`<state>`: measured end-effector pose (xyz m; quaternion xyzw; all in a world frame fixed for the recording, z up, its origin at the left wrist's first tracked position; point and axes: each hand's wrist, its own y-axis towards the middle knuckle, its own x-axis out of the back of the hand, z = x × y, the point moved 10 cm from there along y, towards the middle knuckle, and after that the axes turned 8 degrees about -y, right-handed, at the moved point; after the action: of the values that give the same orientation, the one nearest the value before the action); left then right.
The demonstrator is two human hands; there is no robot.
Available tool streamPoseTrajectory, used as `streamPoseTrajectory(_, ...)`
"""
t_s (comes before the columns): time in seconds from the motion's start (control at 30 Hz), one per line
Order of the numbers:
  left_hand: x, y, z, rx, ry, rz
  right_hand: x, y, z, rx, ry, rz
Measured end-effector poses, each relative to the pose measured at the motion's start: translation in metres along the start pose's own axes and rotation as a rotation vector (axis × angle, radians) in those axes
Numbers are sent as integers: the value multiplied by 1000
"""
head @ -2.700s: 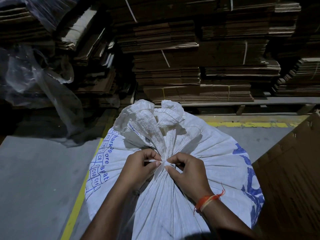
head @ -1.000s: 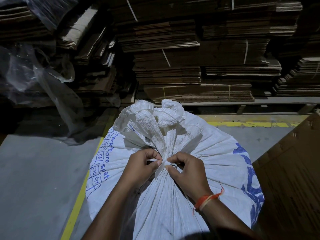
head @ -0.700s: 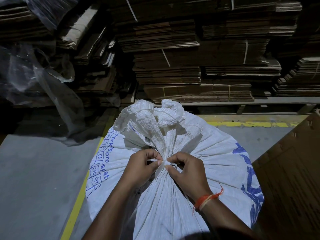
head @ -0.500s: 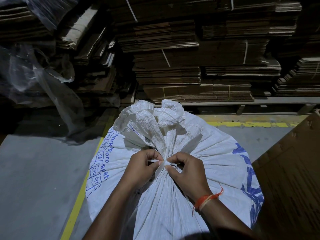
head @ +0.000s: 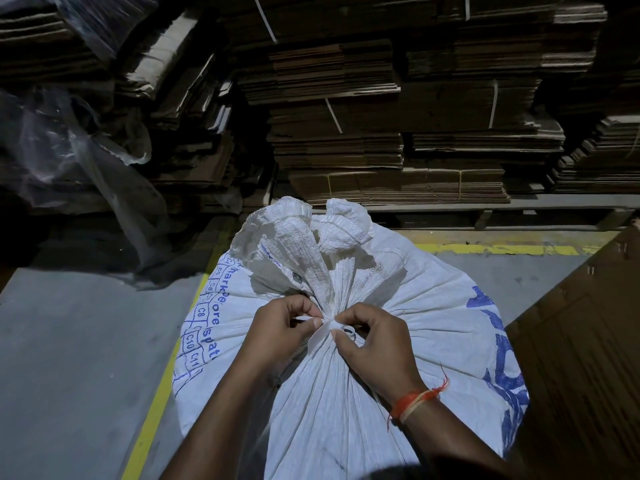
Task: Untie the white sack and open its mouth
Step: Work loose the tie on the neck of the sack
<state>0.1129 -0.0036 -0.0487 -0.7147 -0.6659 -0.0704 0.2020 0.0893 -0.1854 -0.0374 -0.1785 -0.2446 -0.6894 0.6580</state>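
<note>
At centre of the head view, filling from 6 o'clock up past the middle, stands the white sack (head: 346, 393), woven, blue print on both flanks, neck gathered tight with the loose frill of its mouth (head: 304, 233) flaring toward 12. Behind it at 12 to 2, strapped stacks of flattened cardboard (head: 398, 116); clear plastic sheeting (head: 69, 147) at 9 to 10; yellow floor line (head: 152, 410) at 7.

Left hand (head: 280, 334), fingers curled, thumb and forefinger pinching a flat white tie strip (head: 308, 318). Right hand (head: 374, 344), at 3 of the knot (head: 334, 323), pinching a small loop beside it. Orange wrist thread (head: 415, 398) at 5.

Knot not yet loose. Judgement: pick at the loop with the right fingertips while the left keeps its end slack, not taut; pulling both ends outward would likely tighten it. Once free, unwind from the neck, then spread the frill.
</note>
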Motion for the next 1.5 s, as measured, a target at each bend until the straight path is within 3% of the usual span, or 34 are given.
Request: streamPoseTrajectory(1.5, -4, 0, -6, -68, 63, 26, 5, 0, 6, 27, -12, -20)
